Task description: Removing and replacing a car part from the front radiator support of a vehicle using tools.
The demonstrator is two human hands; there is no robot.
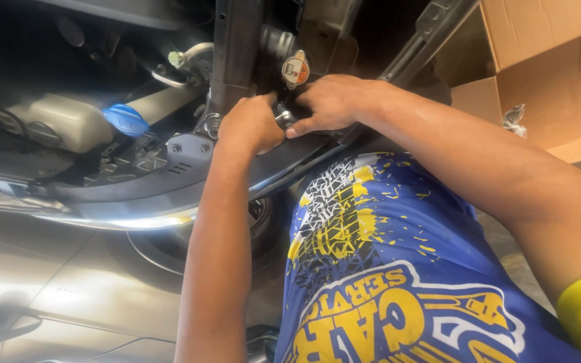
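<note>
Head view, looking down into an open car engine bay.

Left hand: curled tight, knuckles up, closed around a small metal fitting at the front edge of the engine bay, just below the radiator cap. Only a sliver of the fitting shows between the two hands; its exact shape cannot be told.

Right hand: laid over the same spot from the other side, thumb pressed along the fitting, fingers bent over it. It touches the fitting and meets the left hand there. Whether it fully clasps the part or only presses on it cannot be told.

Radiator cap: round, metal, with a pale label, sitting just above both hands, not touched.

Surroundings: a whitish fluid tank with a blue cap lies toward the left side of the bay, well apart from the hands. The silver bumper runs along the near edge, below the left forearm. A blue and yellow shirt fills the lower right. An open cardboard box stands at the upper right, outside the car.
</note>
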